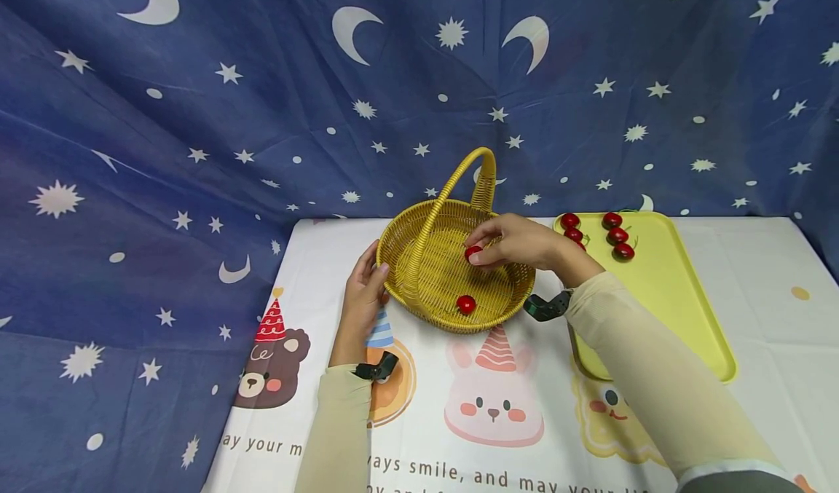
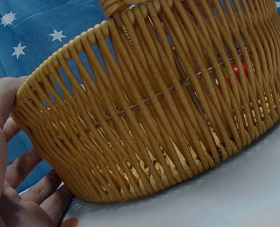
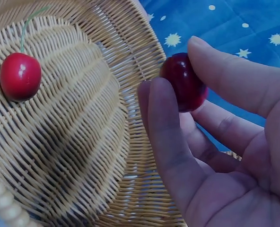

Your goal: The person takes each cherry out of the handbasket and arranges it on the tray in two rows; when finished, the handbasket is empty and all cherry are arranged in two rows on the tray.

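Observation:
A yellow wicker basket [image 1: 426,311] with a tall arched handle stands on the table. My left hand [image 1: 363,293] holds its left side, the thumb at the rim and the other fingers along the outer wall [image 2: 130,113]. Over the inside of the basket, my right hand [image 1: 518,242] pinches a dark red cherry [image 3: 182,82] between thumb and fingers. Another red cherry [image 1: 466,304] lies on the basket floor near the front, its green stem showing in the right wrist view. Both hands have a wrist camera strapped on.
Right of the basket lies a yellow tray [image 1: 682,311], partly behind my right forearm. Several cherries [image 1: 617,236] sit in two groups at its far end. A white printed cloth [image 1: 426,398] covers the table, and a blue starry curtain [image 1: 406,114] hangs close behind.

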`<state>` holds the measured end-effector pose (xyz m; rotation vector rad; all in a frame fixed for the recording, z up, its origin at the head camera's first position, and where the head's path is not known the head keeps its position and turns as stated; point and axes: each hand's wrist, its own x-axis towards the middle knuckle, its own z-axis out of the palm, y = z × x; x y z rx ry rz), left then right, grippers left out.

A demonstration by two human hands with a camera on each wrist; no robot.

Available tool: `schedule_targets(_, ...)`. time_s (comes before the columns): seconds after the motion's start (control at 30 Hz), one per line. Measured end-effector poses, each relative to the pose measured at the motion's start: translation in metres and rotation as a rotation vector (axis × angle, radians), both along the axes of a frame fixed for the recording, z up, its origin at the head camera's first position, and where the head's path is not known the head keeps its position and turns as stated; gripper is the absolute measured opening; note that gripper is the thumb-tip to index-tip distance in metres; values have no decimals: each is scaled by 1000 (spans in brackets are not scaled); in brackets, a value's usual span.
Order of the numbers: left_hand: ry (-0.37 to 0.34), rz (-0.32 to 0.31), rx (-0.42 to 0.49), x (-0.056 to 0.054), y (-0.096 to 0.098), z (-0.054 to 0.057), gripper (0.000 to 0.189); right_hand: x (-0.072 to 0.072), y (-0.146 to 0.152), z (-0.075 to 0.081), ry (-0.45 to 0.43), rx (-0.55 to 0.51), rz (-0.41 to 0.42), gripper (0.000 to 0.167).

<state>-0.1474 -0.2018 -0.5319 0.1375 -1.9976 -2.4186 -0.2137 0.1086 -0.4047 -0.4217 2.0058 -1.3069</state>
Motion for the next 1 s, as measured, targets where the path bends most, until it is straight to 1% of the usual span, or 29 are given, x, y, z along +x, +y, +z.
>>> schedule_targets(0.13,6,-3,-1,0,0,1,61,4,6,1,37,1,-20,49)
schedule_targets(0.3,18,-6,13,1,1,0,57,9,13,-4,93,21,-57,42)
schedule_targets(0.43,30,-3,20,0,1,0,55,13,19,-6,103,-13,-98,38)
schedule_targets(0.6,33,-4,16,0,1,-1,56,17,29,-7,106,-37,-154,39)
schedule_targets(0.77,34,-5,19,0,0,-2,56,18,42,-8,97,-26,-202,41)
schedule_targets(0.93,39,-4,29,0,0,-1,55,20,55,-8,122,-11,-245,46)
schedule_targets(1.0,38,-3,31,0,1,-1,55,21,60,-7,119,-14,-266,47)
